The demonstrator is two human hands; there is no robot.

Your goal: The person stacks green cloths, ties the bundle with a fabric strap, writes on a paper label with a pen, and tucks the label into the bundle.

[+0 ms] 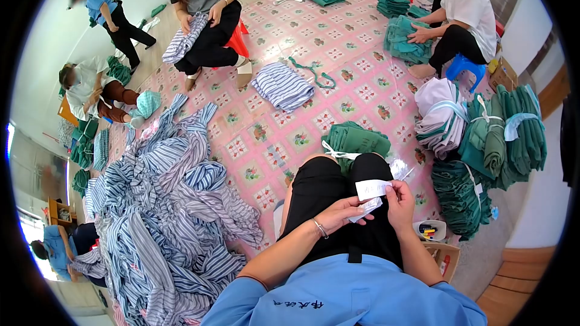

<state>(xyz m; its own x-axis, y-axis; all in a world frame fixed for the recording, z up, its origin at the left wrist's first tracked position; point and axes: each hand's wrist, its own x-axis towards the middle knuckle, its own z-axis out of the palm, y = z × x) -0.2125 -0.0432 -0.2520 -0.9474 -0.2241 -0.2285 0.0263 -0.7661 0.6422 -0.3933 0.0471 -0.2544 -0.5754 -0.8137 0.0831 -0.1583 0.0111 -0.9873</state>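
Above my lap, my left hand (343,214) pinches a small folded white slip (367,209); a bracelet circles that wrist. Close beside it, my right hand (399,200) grips the right end of a white paper label (370,189) with faint writing on it. The label lies just above the folded slip. Past my knees sits a stack of folded green cloth (356,140) tied with a white strip. A shiny clear plastic piece (399,169) lies beside my right knee.
Striped garments (175,205) form a large heap at left. Green bundles (462,196) and a small tub of pens (430,229) are at right. Folded striped cloth (283,87) lies ahead. Several people work around the pink patterned floor (254,130), two of them handling cloth ahead.
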